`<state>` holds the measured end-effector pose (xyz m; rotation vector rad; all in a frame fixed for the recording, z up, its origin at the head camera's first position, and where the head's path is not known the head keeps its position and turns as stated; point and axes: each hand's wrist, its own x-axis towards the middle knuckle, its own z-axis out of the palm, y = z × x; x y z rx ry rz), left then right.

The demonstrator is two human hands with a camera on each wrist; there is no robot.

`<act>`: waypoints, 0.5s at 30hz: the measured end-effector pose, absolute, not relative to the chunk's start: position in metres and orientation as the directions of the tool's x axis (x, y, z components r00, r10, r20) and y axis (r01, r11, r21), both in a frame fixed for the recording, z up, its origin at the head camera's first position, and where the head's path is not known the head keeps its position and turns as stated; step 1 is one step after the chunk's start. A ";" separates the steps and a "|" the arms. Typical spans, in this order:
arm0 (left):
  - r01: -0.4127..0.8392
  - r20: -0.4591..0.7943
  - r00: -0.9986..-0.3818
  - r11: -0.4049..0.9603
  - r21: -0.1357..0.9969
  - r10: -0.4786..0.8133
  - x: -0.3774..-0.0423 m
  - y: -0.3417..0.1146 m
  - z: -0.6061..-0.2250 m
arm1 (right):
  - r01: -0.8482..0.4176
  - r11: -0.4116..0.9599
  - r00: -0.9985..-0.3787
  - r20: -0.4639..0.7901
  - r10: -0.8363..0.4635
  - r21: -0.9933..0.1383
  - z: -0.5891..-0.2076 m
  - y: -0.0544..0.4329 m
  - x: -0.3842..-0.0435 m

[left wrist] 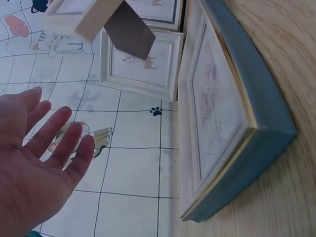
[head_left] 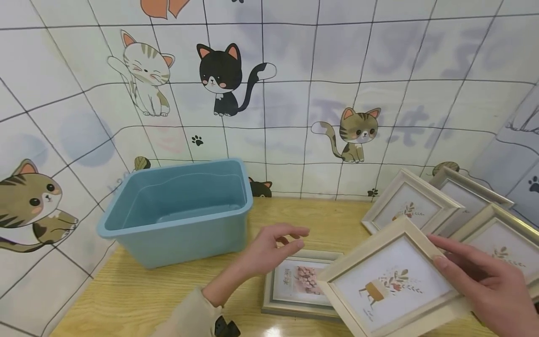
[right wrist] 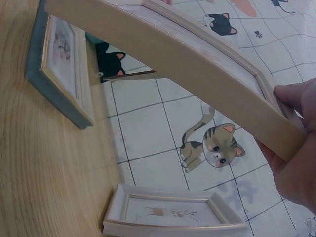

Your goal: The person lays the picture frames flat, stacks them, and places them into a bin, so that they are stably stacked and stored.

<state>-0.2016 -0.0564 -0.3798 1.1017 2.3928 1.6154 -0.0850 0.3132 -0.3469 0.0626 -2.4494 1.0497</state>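
Observation:
My right hand (head_left: 490, 276) pinches the right edge of a cream picture frame (head_left: 393, 288) with a plant print, thumb on its front. In the right wrist view the picture frame (right wrist: 197, 64) is tilted, held above the table. My left hand (head_left: 271, 248) is apart from it, fingers loosely extended and holding nothing; the left wrist view shows its palm (left wrist: 34, 168). Below and beside that hand lies a picture frame with a pink flower print (head_left: 290, 283), flat on what looks like another frame. The held frame covers its right part.
A blue plastic bin (head_left: 181, 243) stands at the back left on the wooden table (head_left: 139, 299). Several frames lean at the right, among them a cream one (head_left: 370, 220) and a gold-edged one (head_left: 492, 220). A cat-print sheet (head_left: 286, 103) covers the wall behind.

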 end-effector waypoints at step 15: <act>0.548 0.386 -0.604 0.011 0.837 0.697 -0.196 -0.034 -0.363 | -0.514 0.387 -0.835 0.550 -0.022 -0.765 -0.363 0.274 -0.103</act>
